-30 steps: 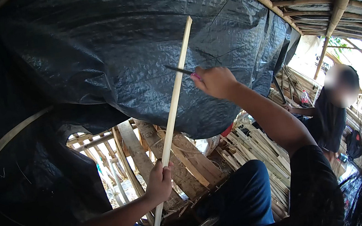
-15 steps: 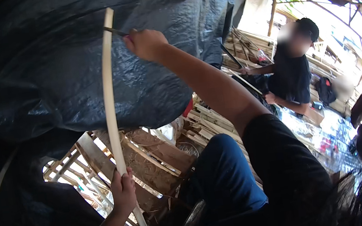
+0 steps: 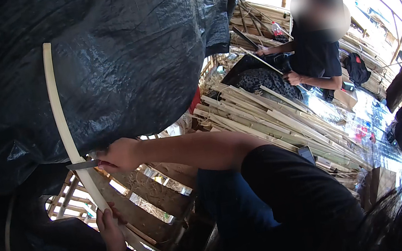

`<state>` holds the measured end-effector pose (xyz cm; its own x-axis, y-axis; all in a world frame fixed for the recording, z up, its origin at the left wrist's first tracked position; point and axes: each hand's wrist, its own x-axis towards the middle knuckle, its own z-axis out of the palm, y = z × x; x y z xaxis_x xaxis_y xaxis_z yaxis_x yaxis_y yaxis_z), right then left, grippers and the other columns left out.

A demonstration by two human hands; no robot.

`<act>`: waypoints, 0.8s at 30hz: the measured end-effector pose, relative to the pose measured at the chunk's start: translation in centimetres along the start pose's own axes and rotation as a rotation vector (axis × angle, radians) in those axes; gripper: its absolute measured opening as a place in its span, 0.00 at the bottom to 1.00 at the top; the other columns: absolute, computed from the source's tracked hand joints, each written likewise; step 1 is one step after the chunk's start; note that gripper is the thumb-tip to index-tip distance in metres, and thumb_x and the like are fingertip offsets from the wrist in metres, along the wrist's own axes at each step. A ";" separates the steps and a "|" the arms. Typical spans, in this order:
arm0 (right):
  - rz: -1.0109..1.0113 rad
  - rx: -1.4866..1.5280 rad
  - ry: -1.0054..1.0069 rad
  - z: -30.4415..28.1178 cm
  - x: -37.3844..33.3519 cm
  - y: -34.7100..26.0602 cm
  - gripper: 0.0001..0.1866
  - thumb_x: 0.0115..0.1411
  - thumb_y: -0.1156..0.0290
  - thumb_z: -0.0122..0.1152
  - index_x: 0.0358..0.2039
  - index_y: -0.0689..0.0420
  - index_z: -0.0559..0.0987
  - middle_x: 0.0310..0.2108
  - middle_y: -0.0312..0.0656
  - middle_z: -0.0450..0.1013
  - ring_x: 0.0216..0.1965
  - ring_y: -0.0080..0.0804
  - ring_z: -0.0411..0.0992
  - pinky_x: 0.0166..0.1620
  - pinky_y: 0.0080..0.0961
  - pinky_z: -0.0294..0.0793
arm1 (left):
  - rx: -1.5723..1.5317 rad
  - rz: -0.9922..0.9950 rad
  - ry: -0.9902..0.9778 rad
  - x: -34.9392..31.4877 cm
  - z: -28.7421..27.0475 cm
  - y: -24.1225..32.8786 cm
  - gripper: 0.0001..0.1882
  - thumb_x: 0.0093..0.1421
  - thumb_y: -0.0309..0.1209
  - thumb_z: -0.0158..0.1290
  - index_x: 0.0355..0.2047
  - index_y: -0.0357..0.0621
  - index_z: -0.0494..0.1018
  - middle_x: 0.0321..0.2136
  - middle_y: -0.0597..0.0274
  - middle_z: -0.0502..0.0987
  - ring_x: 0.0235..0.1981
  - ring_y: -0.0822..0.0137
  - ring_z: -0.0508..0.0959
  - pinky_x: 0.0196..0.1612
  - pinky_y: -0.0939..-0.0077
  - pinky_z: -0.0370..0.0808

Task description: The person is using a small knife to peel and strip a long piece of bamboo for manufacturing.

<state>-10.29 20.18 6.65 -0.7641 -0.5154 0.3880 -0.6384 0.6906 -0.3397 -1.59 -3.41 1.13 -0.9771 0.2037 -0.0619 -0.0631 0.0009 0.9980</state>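
Note:
A long pale strip, like split bamboo (image 3: 58, 107), stands tilted in front of me, its far end against the black tarp. My left hand (image 3: 111, 228) is closed round its lower part, and the strip runs on down past my wrist. Above that grip, my right hand (image 3: 119, 156) is closed on the handle of a knife (image 3: 81, 165). The blade lies across the strip and touches it, its tip showing past the left edge. The handle is mostly covered by my fingers.
A black tarp (image 3: 115, 65) hangs in front. Slatted boards (image 3: 162, 197) lie below it. To the right is a pile of pale strips (image 3: 272, 120). Beyond it another person (image 3: 316, 52) sits holding a strip and a long blade. A bottle (image 3: 277, 28) stands behind.
My right hand has brought the knife down the strip, from near its far end to just above my left hand. The view has shifted, showing more of the strip pile.

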 end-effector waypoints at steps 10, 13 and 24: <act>-0.007 0.007 0.007 -0.1 -1.4 3.1 0.20 0.61 0.53 0.51 0.40 0.57 0.75 0.22 0.51 0.74 0.26 0.52 0.75 0.32 0.44 0.75 | 0.403 0.019 -0.174 2.8 -0.9 2.5 0.16 0.68 0.35 0.41 0.40 0.34 0.72 0.26 0.61 0.75 0.31 0.71 0.75 0.37 0.74 0.71; 0.077 0.007 -0.051 0.7 -1.7 3.8 0.19 0.60 0.52 0.51 0.38 0.54 0.79 0.27 0.49 0.77 0.32 0.50 0.76 0.39 0.43 0.75 | 0.836 -0.121 -0.426 3.2 -1.2 3.6 0.14 0.65 0.34 0.47 0.36 0.33 0.74 0.25 0.60 0.78 0.29 0.70 0.77 0.37 0.73 0.72; 0.065 -0.008 -0.159 1.4 -1.8 4.2 0.18 0.62 0.52 0.49 0.42 0.51 0.77 0.26 0.48 0.76 0.31 0.50 0.76 0.37 0.45 0.74 | 0.897 -0.399 -0.567 3.3 -4.1 2.8 0.15 0.62 0.34 0.52 0.39 0.31 0.74 0.27 0.57 0.79 0.28 0.69 0.80 0.35 0.74 0.75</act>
<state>-11.77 23.31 3.32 -0.8090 -0.5431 0.2247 -0.5871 0.7287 -0.3526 -5.83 -6.72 3.67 -0.6722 0.4460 -0.5910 0.0425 0.8202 0.5705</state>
